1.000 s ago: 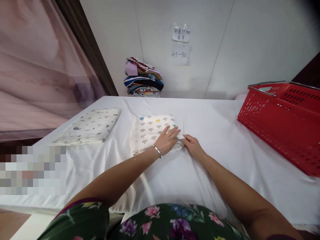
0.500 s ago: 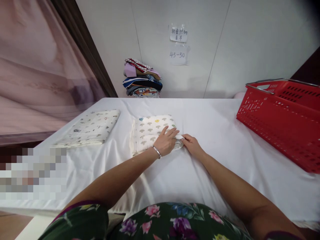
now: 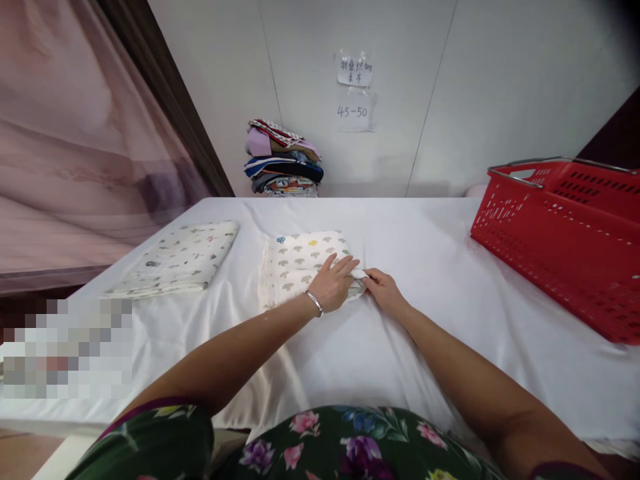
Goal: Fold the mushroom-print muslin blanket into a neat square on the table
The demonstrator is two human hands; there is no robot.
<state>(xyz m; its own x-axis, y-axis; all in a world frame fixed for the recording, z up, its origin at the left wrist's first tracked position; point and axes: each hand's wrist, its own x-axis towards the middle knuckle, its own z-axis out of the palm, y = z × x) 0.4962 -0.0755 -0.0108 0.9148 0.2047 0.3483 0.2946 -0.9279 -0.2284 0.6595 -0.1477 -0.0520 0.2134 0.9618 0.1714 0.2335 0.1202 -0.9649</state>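
A folded white cloth with a small mushroom print point(image 3: 297, 261) lies in the middle of the white-covered table point(image 3: 425, 267). My left hand point(image 3: 333, 283), with a bracelet at the wrist, rests flat on the cloth's near right part, fingers stretched out. My right hand point(image 3: 383, 292) is at the cloth's near right corner, fingers pinched on its edge. A second folded printed cloth point(image 3: 180, 257) lies apart to the left.
A red plastic basket point(image 3: 565, 233) with metal handles stands at the right of the table. A pile of folded coloured clothes point(image 3: 283, 160) sits at the back against the white wall. Pink curtain hangs on the left.
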